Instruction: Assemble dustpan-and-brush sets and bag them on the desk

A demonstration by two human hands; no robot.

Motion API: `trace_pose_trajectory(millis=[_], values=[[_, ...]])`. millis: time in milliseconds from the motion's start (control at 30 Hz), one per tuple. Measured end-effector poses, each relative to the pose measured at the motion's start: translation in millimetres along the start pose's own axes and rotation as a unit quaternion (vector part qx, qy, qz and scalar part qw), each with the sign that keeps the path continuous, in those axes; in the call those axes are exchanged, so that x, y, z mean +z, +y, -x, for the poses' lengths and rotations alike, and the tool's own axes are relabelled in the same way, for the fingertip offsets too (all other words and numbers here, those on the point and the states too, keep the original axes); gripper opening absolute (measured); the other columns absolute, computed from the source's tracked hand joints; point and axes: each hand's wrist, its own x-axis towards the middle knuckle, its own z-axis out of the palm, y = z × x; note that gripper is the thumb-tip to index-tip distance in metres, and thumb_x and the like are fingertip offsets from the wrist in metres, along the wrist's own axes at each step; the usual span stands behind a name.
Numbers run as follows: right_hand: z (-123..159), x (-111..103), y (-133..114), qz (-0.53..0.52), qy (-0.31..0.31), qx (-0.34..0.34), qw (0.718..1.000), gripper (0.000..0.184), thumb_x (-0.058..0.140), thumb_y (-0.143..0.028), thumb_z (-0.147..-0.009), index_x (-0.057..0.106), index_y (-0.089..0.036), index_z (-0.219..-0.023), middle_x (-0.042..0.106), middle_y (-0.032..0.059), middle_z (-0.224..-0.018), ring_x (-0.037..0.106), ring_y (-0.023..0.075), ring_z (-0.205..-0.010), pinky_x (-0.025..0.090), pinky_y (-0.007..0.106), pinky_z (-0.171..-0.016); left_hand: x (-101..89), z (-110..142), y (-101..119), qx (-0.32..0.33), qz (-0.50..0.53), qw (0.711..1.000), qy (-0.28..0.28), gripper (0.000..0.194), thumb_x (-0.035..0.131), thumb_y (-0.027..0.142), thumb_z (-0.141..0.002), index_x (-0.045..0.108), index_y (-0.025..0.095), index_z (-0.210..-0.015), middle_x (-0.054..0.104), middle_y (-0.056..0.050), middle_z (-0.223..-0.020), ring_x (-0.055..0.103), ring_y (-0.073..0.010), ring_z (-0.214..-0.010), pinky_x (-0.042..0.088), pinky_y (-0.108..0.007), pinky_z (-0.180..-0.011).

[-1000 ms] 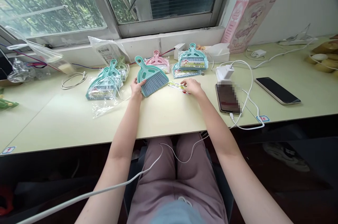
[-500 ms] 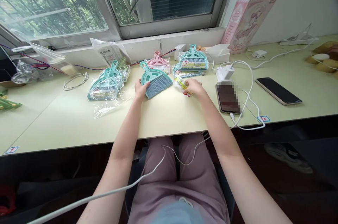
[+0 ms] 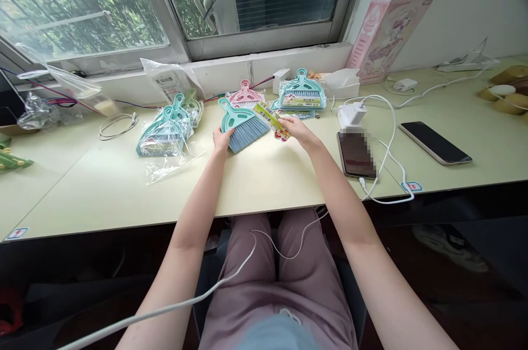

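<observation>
Two bare hands are apart over a pale table (image 3: 256, 190), about midway between its front and back edges. The left hand (image 3: 221, 140) grips the left rim of a teal dustpan-and-brush set (image 3: 238, 113), thumb on top, the other fingers hidden beneath. The right hand (image 3: 297, 131) pinches a yellow-green printed card (image 3: 267, 116) by its right end, covering part of it; the print is too small to read. The card overlaps the set's right corner in view; whether they touch cannot be told.

Toward the back edge, a pink set (image 3: 246, 91) is partly hidden behind the teal one. Plastic-wrapped teal sets lie to the left (image 3: 165, 129) and right (image 3: 302, 92), glare blurring the left wrapping. Nearer the right, a phone (image 3: 355, 157) has its screen partly pixelated; a second phone (image 3: 435, 142) lies beyond it, near the front edge. Yellow objects (image 3: 505, 92) at far right and a green item (image 3: 13, 158) at far left are cut off.
</observation>
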Motion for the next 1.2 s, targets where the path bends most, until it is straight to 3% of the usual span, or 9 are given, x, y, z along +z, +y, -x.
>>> trace_pose_trajectory(millis=[100, 200, 333, 433, 633, 833, 967, 1067, 1200], values=[[-6.3, 1.6, 3.9, -0.058, 0.052, -0.016, 0.997, 0.026, 0.065, -0.041, -0.088, 0.064, -0.016, -0.088, 0.069, 0.0021, -0.072, 0.062, 0.0111, -0.06, 0.047, 0.019, -0.052, -1.5, 4.3, 7.4, -0.077, -0.027, 0.996, -0.026, 0.023, 0.075, 0.017, -0.061, 0.064, 0.015, -0.081, 0.067, -0.007, -0.082, 0.067, -0.0234, -0.084, 0.055, -0.033, -0.076], [-13.2, 0.5, 7.7, -0.12, 0.115, -0.015, 0.986, 0.021, 0.068, -0.038, -0.085, 0.064, -0.018, -0.089, 0.07, 0.001, -0.077, 0.064, 0.0115, -0.065, 0.049, 0.019, -0.056, -3.2, 7.0, 13.8, -0.132, -0.023, 0.99, -0.045, 0.02, 0.074, 0.02, -0.065, 0.065, 0.013, -0.081, 0.065, -0.006, -0.074, 0.064, -0.0182, -0.066, 0.054, -0.03, -0.065], [-17.2, -2.1, 8.8, -0.184, 0.156, 0.009, 0.971, 0.011, 0.067, -0.022, -0.083, 0.063, -0.019, -0.092, 0.07, -0.0015, -0.08, 0.065, 0.0104, -0.066, 0.05, 0.019, -0.057, -4.9, 6.5, 16.9, -0.159, 0.011, 0.985, -0.069, 0.024, 0.074, 0.028, -0.073, 0.066, 0.013, -0.089, 0.065, -0.004, -0.072, 0.063, -0.0141, -0.061, 0.053, -0.026, -0.059], [-14.8, -1.7, 7.6, -0.194, 0.141, 0.021, 0.971, 0.018, 0.064, -0.012, -0.08, 0.062, -0.019, -0.096, 0.07, -0.0024, -0.08, 0.065, 0.0103, -0.065, 0.051, 0.02, -0.058, -5.3, 6.2, 16.2, -0.177, 0.02, 0.978, -0.113, 0.02, 0.075, 0.021, -0.071, 0.066, 0.011, -0.087, 0.067, -0.005, -0.074, 0.065, -0.0141, -0.063, 0.055, -0.025, -0.061], [-10.1, 1.8, 8.7, -0.206, 0.114, 0.047, 0.971, 0.021, 0.063, -0.002, -0.075, 0.059, -0.019, -0.088, 0.07, -0.003, -0.076, 0.066, 0.0099, -0.067, 0.054, 0.02, -0.061, 0.1, 11.7, 13.7, -0.152, 0.106, 0.976, -0.118, 0.021, 0.073, 0.01, -0.073, 0.065, 0.01, -0.092, 0.071, -0.006, -0.082, 0.067, -0.0149, -0.07, 0.057, -0.028, -0.069], [-12.4, 0.4, 17.7, -0.231, 0.075, 0.034, 0.969, 0.012, 0.073, -0.015, -0.076, 0.064, -0.018, -0.083, 0.071, 0.0014, -0.081, 0.065, 0.0106, -0.07, 0.053, 0.019, -0.064, 12.1, 12.9, 10.2, -0.149, 0.19, 0.968, -0.068, 0.021, 0.066, 0.004, -0.079, 0.06, 0.013, -0.097, 0.069, -0.005, -0.089, 0.067, -0.0145, -0.078, 0.058, -0.031, -0.083], [-14.3, 1.7, 21.4, -0.212, 0.104, 0.048, 0.971, 0.01, 0.074, -0.017, -0.077, 0.065, -0.018, -0.081, 0.065, -0.0027, -0.073, 0.049, 0.0032, -0.053, 0.037, 0.011, -0.044, 17.0, 11.7, 5.2, -0.126, 0.206, 0.97, -0.016, 0.026, 0.064, 0.005, -0.082, 0.055, 0.017, -0.104, 0.067, -0.002, -0.088, 0.065, -0.0116, -0.075, 0.058, -0.03, -0.084], [-13.6, 4.3, 19.4, -0.217, 0.104, 0.06, 0.969, 0.011, 0.074, -0.016, -0.078, 0.063, -0.017, -0.079, 0.059, -0.0044, -0.066, 0.037, 0.0013, -0.044, 0.024, 0.012, -0.035, 17.9, 11.9, 2.9, -0.102, 0.234, 0.967, -0.012, 0.03, 0.064, 0.006, -0.084, 0.054, 0.019, -0.109, 0.068, -0.001, -0.089, 0.066, -0.0121, -0.081, 0.057, -0.03, -0.087], [-11.5, 6.6, 16.2, -0.225, 0.094, 0.062, 0.968, 0.011, 0.073, -0.016, -0.081, 0.062, -0.016, -0.078, 0.059, -0.0029, -0.065, 0.044, 0.0017, -0.046, 0.033, 0.012, -0.04, 17.3, 14.1, 5.2, -0.085, 0.261, 0.96, -0.051, 0.034, 0.059, 0.006, -0.086, 0.057, 0.019, -0.117, 0.07, -0.005, -0.098, 0.067, -0.0148, -0.088, 0.055, -0.034, -0.092]])
